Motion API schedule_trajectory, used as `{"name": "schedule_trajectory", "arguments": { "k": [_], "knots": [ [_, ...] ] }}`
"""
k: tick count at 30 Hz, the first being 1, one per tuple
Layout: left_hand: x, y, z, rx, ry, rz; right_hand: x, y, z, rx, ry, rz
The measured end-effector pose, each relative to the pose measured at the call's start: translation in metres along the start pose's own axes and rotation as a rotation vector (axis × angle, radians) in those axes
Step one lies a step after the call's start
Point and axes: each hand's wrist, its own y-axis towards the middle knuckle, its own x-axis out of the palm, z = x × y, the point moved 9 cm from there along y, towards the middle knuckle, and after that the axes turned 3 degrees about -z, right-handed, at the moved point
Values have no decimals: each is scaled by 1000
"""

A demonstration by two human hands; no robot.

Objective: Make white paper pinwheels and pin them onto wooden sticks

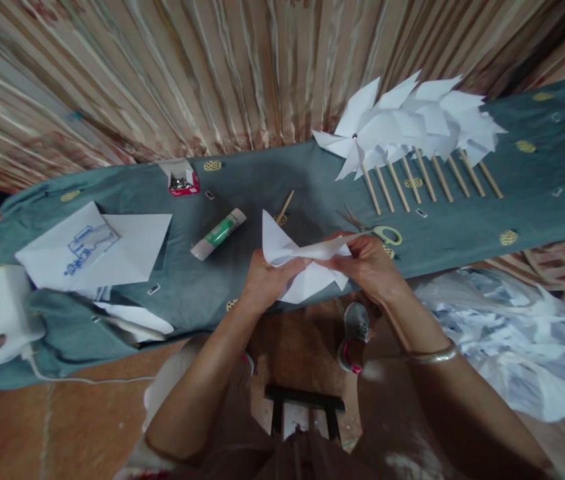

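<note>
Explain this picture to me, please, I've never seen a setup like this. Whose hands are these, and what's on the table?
There's no machine here: a person wears a camera on their head, looking forward and down, so this single picture shows roughly their own view. Their left hand and right hand hold folded white paper between them. On the green tablecloth, paper pinwheels on sticks overlap in a row at far right. Scissors lie by the right hand. Leftward are a short stick, a green-and-white tube, an open red box and paper sheets.
</note>
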Motion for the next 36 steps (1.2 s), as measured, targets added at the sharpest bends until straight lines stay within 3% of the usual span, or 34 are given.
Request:
{"name": "schedule_trajectory", "arguments": {
  "k": [7,14,36],
  "knots": [
    [-1,1,3,30,-5,3,-4,-1,-6,-59,-18,67],
    [0,2,6,57,45,-15,-4,0,1,-10,6,81],
    [0,4,9,111,70,14,2,4,17,-2,92,7]
  ]
}}
